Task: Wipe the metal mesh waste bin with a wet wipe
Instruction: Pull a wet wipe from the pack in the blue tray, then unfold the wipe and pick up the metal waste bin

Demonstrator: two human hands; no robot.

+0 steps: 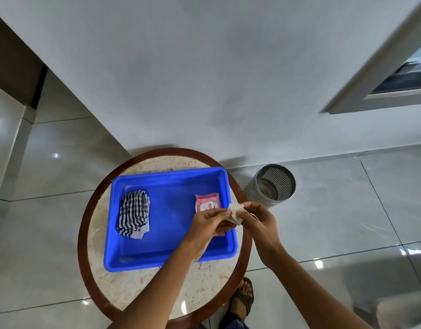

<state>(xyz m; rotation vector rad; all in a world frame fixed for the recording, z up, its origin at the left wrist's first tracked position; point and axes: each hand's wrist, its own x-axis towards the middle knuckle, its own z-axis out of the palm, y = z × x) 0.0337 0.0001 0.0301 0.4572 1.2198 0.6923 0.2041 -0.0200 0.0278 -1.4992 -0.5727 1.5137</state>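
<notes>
The metal mesh waste bin (272,185) stands upright on the tiled floor, right of the round table. A crumpled white wet wipe (235,213) is pinched between both hands above the blue tray's right edge. My left hand (210,222) grips its left side and my right hand (260,217) grips its right side. A pink wet wipe pack (207,202) lies in the tray, partly hidden by my left hand. Both hands are about a hand's width from the bin.
The blue plastic tray (166,255) sits on a round marble-topped table (157,288) with a brown rim. A folded black-and-white checked cloth (133,213) lies in the tray's left side. A white wall runs behind. My sandalled foot (244,296) is beneath the table edge.
</notes>
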